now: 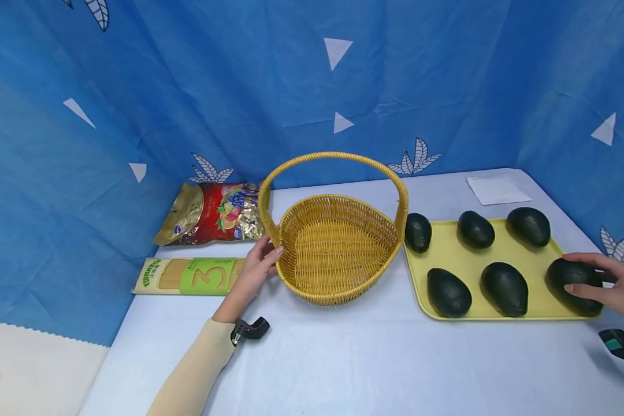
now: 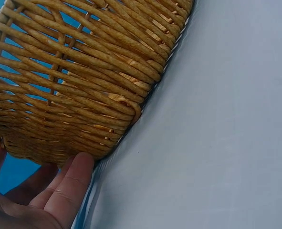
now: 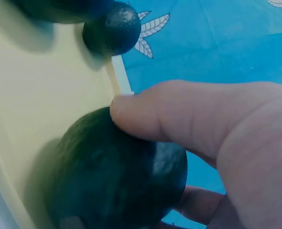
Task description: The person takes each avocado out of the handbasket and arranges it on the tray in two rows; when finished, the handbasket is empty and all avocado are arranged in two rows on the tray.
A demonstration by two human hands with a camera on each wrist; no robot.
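My left hand (image 1: 257, 267) rests against the left side of a yellow wicker basket (image 1: 338, 254), beside the foot of its tall arched handle. In the left wrist view, fairly straight fingers (image 2: 71, 188) touch the outer weave (image 2: 83, 95) low down by the white tabletop. The basket stands upright with a bare inside. On the right, my right hand (image 1: 616, 283) holds a dark green avocado (image 1: 560, 286) at the front right corner of a yellow tray (image 1: 475, 277). Thumb and fingers span it in the right wrist view, the thumb (image 3: 145, 112) on its near side.
Several other avocados, among them a front middle one (image 1: 504, 289), lie in two rows on the tray. Left of the basket are a red and gold fruit bag (image 1: 218, 211) and a noodle pack (image 1: 182, 276). A white sheet (image 1: 499, 189) lies behind the tray; a blue curtain (image 1: 291, 86) surrounds the table.
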